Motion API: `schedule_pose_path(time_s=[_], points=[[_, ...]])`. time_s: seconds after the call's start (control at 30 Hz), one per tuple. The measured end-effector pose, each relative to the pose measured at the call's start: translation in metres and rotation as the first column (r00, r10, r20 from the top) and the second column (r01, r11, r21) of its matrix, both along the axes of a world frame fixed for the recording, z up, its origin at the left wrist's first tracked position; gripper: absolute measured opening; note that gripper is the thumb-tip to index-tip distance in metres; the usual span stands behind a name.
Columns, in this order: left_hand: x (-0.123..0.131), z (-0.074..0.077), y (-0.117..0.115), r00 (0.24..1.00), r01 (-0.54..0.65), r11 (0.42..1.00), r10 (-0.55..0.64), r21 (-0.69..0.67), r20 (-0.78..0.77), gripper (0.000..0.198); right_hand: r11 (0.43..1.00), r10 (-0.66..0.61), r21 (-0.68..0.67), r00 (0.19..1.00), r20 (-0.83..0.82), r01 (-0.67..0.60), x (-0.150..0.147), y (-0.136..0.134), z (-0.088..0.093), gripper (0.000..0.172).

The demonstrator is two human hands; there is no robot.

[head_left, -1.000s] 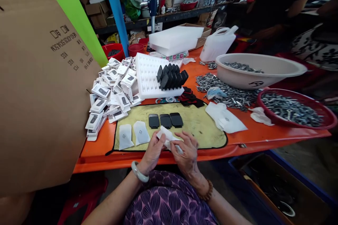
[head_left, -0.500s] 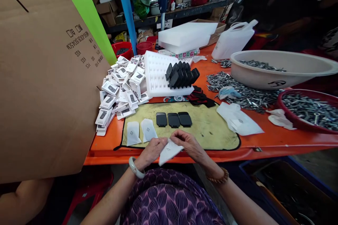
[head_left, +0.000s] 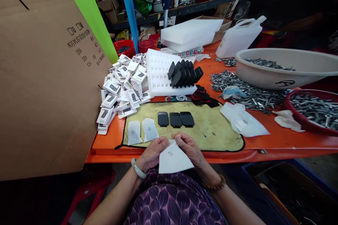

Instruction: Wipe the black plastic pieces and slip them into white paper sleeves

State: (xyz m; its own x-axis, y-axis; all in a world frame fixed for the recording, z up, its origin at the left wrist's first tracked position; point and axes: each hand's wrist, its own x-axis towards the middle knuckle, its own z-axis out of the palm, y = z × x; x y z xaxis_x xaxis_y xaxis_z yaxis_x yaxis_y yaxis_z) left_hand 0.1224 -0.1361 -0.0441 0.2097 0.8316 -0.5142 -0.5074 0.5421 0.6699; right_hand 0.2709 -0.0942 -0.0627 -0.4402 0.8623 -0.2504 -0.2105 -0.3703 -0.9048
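Note:
A white paper-like bag (head_left: 174, 160) with a small printed mark hangs between my hands over my lap. My left hand (head_left: 154, 151) pinches its upper left corner, and my right hand (head_left: 188, 146) grips the upper right one. Beyond them, on a yellow cloth mat (head_left: 211, 130), three flat black rounded devices (head_left: 175, 120) lie in a row. Two filled white pouches (head_left: 150, 130) with recycling marks rest left of these. Farther right lies a stack of white bags (head_left: 239, 119), partly over the mat's edge.
A pile of small white boxes (head_left: 124, 88) stands left, beside a large cardboard carton (head_left: 47, 95). Several black devices (head_left: 185, 74) stand in a white foam tray (head_left: 160, 74). To the right are loose metal parts (head_left: 250, 93), a white basin (head_left: 280, 74) and a red basin (head_left: 298, 112).
The white bag has been spread from a folded, slanted shape into a wider sheet hanging toward me. Both hands still hold its top edge. The view has shifted slightly.

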Motion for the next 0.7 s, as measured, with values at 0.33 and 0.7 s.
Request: schedule_pose_path(time_s=[0.33,0.7], points=[[-0.059,-0.003,0.010,0.539,0.564,0.796,-0.152,0.221,-0.828,0.015,0.812,0.229,0.394,0.856,0.464,-0.431,-0.002,0.058,-0.021,0.025],[-0.058,-0.012,0.003,0.292,0.674,0.714,-0.021,0.191,-0.956,0.006,0.490,-0.051,0.252,0.262,0.964,-0.835,-0.058,0.144,-0.024,0.053]])
